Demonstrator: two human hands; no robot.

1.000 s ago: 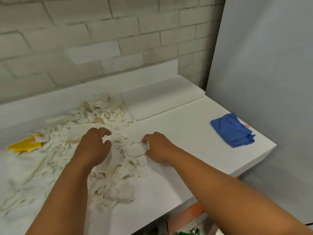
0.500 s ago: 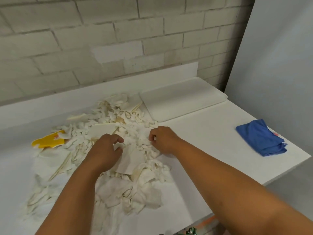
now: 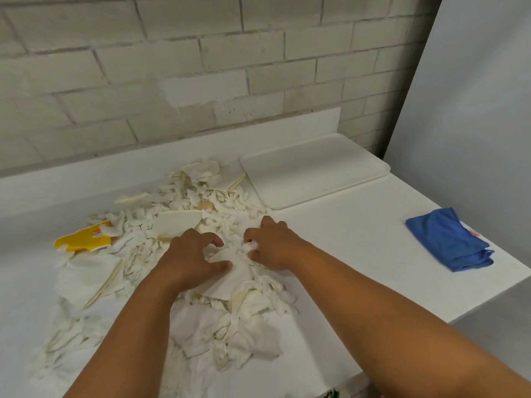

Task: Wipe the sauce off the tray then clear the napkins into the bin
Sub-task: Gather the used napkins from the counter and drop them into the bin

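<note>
Gathering has tightened: the left hand (image 3: 192,261) now presses a flat napkin (image 3: 227,278) left of the tray (image 3: 314,170), the right hand (image 3: 273,245) pinches a wad (image 3: 247,247); tray looks clean, bin unseen, so clearing remains

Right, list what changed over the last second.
Both hands drew closer together over the napkin pile. The left hand now presses a flat napkin; the right hand pinches a small wad in its fingers. Tray, blue cloth and yellow packet stayed put.
</note>
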